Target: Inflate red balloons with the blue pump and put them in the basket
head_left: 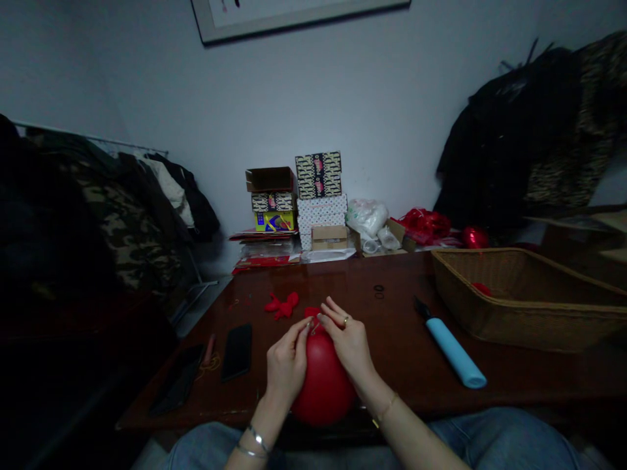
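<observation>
An inflated red balloon (323, 385) is between my forearms at the table's front edge, its neck end up at my fingertips. A thin pale loop (315, 328), a string or rubber band, shows at the neck. My left hand (287, 362) is closed in a pinch on this loop from the left side. From the right, my right hand (350, 339) pinches at the same spot, its other fingers stretched forward. Just what is between the fingertips is partly hidden. Flat red balloons (283, 305) lie in a small heap beyond my left hand.
A blue hand pump (455, 352) lies at the right, beside a wicker basket (519, 326). Two dark phones (237, 351) and a tangle of yellowish bands (209, 365) lie at the left. Stacked boxes (322, 215) stand against the wall, near a plastic bag (367, 217).
</observation>
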Motion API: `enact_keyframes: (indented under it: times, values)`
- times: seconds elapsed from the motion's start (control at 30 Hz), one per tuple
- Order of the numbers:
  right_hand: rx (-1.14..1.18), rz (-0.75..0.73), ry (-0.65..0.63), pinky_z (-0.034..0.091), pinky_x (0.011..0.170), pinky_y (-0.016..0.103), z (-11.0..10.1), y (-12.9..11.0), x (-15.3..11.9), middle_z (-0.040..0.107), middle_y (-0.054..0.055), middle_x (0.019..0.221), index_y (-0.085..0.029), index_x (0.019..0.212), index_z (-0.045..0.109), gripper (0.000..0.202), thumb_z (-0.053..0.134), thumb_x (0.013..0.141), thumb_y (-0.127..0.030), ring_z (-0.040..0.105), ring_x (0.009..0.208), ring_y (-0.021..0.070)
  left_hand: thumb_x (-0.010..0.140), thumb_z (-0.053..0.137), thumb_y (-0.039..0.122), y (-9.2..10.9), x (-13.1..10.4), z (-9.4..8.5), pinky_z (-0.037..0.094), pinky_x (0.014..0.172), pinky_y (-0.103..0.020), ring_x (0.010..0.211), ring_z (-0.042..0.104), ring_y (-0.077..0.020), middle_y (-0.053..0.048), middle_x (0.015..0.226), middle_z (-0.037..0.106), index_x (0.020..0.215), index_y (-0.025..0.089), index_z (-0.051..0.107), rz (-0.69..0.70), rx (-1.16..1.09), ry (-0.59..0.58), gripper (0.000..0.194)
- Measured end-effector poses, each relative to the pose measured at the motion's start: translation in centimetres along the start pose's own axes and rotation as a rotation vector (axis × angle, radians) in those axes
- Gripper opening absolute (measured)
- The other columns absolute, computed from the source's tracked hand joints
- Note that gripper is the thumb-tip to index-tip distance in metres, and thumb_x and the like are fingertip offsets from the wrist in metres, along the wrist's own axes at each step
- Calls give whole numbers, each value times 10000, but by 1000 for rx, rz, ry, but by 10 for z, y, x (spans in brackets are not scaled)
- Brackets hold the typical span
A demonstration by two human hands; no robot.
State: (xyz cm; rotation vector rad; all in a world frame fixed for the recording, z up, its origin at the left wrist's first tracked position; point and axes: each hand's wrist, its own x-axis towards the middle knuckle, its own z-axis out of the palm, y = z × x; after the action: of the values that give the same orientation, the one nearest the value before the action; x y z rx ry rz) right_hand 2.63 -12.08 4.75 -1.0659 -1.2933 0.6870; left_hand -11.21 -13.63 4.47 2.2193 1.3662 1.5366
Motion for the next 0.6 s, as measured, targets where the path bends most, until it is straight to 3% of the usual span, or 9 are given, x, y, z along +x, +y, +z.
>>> enact_keyframes:
  times: [0.07,0.17,0.3,0.4,0.5,0.6]
  values:
    - [14,15,-37,366,995,401,-2,7,0,519,53,1297,-250,1060,648,380,566,782,-495,516,1143,234,895,443,262,2,1,-4,491,880,-295,954,642,-165,-31,1071,677,1086,229,617,-103,-73,14,261]
    - [9,4,-117,328,1019,410,-4,9,-3,503,42,1315,-277,967,687,344,674,688,-478,469,1192,250,892,447,310,3,3,-8,474,906,-312,997,625,-180,-33,1102,665,1082,235,625,-189,-173,10,271]
    - [-69,-43,-235,245,1058,439,-5,1,-4,411,37,1393,-305,917,701,370,768,578,-438,350,1280,270,874,479,348,5,7,-8,437,954,-331,1089,575,-200,-54,1179,626,1106,232,627,-231,-353,-102,299]
    - [-151,-125,-316,237,1057,452,-4,-3,-2,361,28,1426,-306,917,702,333,752,610,-424,300,1304,263,872,484,355,7,7,-7,378,1013,-362,1198,485,-216,-76,1290,543,1173,223,594,-276,-517,-171,346]
    - [-173,-211,-343,263,1046,432,-2,-6,-3,457,19,1360,-294,835,718,175,706,683,-380,332,1278,230,872,486,345,11,5,-7,297,1065,-392,1275,386,-227,-85,1354,475,1205,214,576,-269,-580,-217,369]
    - [-173,-212,-304,280,1035,419,0,-8,-6,538,19,1279,-282,797,713,98,644,753,-336,354,1256,203,869,495,331,14,7,-14,292,1067,-409,1274,388,-231,-87,1365,462,1237,221,546,-237,-573,-238,387]
